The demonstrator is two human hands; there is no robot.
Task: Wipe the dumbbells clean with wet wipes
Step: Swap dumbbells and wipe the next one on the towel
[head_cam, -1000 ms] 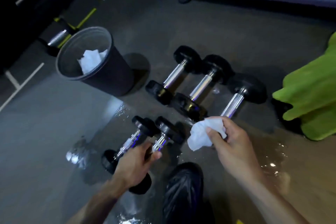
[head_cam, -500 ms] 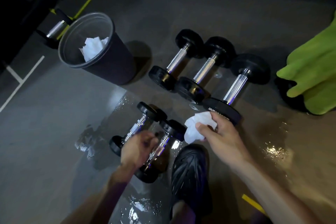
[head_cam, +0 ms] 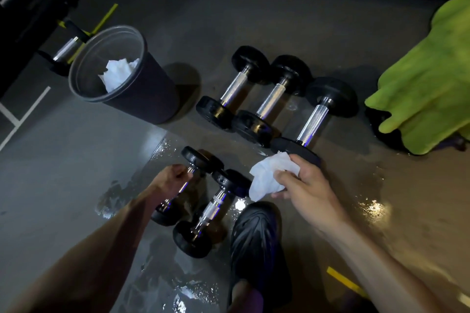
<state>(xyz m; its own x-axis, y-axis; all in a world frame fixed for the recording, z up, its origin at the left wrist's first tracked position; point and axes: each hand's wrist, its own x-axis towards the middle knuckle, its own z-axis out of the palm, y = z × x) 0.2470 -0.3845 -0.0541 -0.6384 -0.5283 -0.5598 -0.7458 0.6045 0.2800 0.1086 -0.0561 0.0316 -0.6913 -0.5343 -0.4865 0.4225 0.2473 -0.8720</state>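
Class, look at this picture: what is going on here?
A person crouches over dumbbells on a wet floor. The left hand grips the handle of a small dumbbell. The right hand holds a crumpled white wipe. Three bigger dumbbells lie behind, beside a bin holding used wipes.

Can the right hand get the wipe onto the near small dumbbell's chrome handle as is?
Probably yes. The right hand holds the white crumpled wipe just beside the small black dumbbell's chrome handle, which lies uncovered; the left hand grips the neighbouring small dumbbell.
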